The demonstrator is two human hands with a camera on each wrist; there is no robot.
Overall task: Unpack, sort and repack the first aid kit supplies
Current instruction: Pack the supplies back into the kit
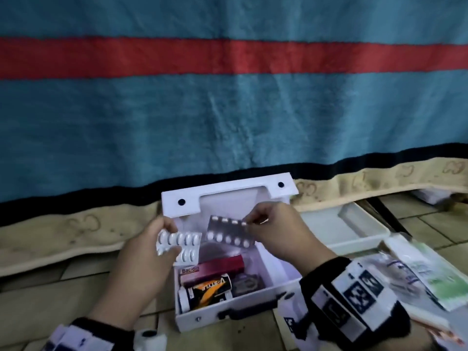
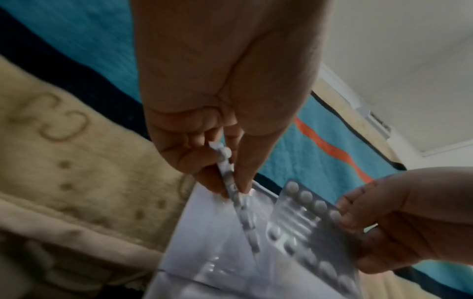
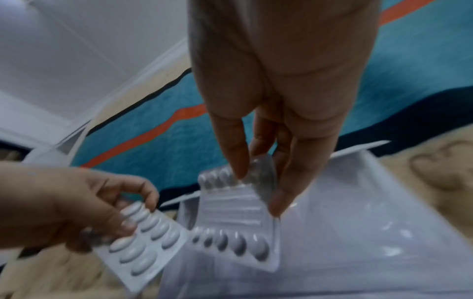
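Now my left hand (image 1: 149, 252) pinches a glossy blister strip of oval tablets (image 1: 178, 245); my right hand (image 1: 276, 233) pinches a foil strip of round pills (image 1: 229, 231) above the open white plastic kit box (image 1: 276, 272).

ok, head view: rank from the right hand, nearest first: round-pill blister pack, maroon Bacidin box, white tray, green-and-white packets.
1. Round-pill blister pack: pinched in the right hand, over the open kit.
2. White tray: on the floor just right of the hand.
3. Maroon Bacidin box: inside the kit, below-left of the hand; close to the tray's rank.
4. Green-and-white packets: floor, far right.
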